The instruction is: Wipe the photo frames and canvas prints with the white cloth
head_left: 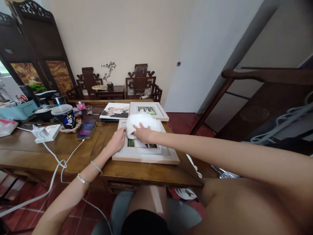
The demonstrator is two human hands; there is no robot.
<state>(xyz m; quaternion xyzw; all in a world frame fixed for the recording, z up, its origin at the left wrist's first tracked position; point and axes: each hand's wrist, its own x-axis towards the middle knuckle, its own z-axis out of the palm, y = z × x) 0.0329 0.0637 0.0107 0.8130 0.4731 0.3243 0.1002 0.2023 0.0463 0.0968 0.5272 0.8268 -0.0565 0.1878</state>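
A pale-framed picture [146, 153] lies flat on the wooden table [73, 147] in front of me. My right hand [144, 133] presses a white cloth [144, 122] onto the glass of this frame. My left hand [118, 140] rests on the frame's left edge, fingers laid over the border. Two thin bracelets sit on my left wrist. Part of the photo shows below the cloth.
Behind lie a second framed picture [149, 111] and a photo print [114, 111]. To the left are a phone [86, 129], a lidded drink cup [65, 116], a power strip [47, 133] with white cables, and small pots. A dark wooden chair back [266, 76] stands to the right.
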